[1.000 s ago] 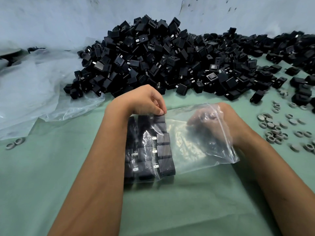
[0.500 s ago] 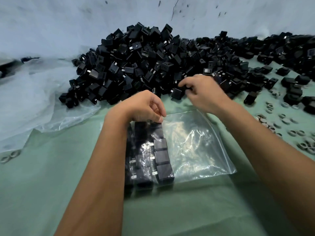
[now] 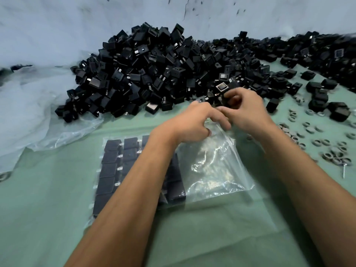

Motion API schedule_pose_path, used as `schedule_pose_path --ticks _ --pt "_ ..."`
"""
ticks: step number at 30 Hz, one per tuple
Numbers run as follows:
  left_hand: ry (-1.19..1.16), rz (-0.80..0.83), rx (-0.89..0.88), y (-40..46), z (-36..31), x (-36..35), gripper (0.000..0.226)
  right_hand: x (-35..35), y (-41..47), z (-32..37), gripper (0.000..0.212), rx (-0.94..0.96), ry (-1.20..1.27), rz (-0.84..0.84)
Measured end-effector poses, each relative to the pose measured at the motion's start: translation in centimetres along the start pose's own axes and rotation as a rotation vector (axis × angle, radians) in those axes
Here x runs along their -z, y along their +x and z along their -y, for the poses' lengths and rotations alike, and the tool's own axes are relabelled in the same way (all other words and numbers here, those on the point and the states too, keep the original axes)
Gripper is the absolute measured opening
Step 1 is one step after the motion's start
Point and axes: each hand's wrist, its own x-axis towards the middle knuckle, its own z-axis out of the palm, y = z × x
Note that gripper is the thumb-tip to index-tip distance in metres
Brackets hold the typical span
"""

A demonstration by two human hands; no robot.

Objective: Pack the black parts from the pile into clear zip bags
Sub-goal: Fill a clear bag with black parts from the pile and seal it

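Pinching crinkled clear bag [image 3: 215, 170] mouth, left hand [image 3: 194, 122]; boxy black parts [image 3: 107, 170] inside.

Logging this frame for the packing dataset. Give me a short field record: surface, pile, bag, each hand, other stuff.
surface: green table cover
pile: black parts heaped against the back wall, spreading right
bag: clear zip bag flat on the cover, rows of black parts in its left side, right side empty
left hand: left hand at the bag's top edge, fingers curled on the plastic
right hand: right hand at the pile's near edge, holding a black part
other: grey rings scattered right; loose plastic sheet left
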Motion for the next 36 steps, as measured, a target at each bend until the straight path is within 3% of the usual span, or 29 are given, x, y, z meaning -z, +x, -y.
schedule_pose_path --ticks 4,8,13,18,21,27,36 --pt "0.115 0.037 0.001 0.4 -0.6 -1.0 0.034 2.9 -3.2 -1.1 0.033 0.002 -0.008 0.068" --pt "0.116 -0.004 -0.015 0.2 -0.4 -0.1 0.013 4.3 -4.1 -0.9 0.035 0.113 -0.068 0.283" --pt "0.028 -0.062 -0.006 -0.3 -0.2 1.1 0.013 4.4 -4.7 -0.2 0.034 0.111 0.214 0.604" --pt "0.003 -0.076 -0.036 -0.5 -0.8 1.5 0.016 3.5 -5.7 0.7 0.035 0.106 0.343 0.809" --pt "-0.02 -0.062 -0.059 -0.7 -0.9 1.7 0.017 3.1 -5.9 1.1 0.035 0.117 0.301 0.897" --pt "-0.058 -0.042 -0.032 -0.9 -0.6 2.3 0.013 2.2 -6.5 2.0 0.015 0.146 0.314 0.958" --pt "-0.106 0.012 -0.017 -1.1 -0.8 2.7 0.018 0.9 -6.9 2.5 0.02 0.179 0.319 1.004"
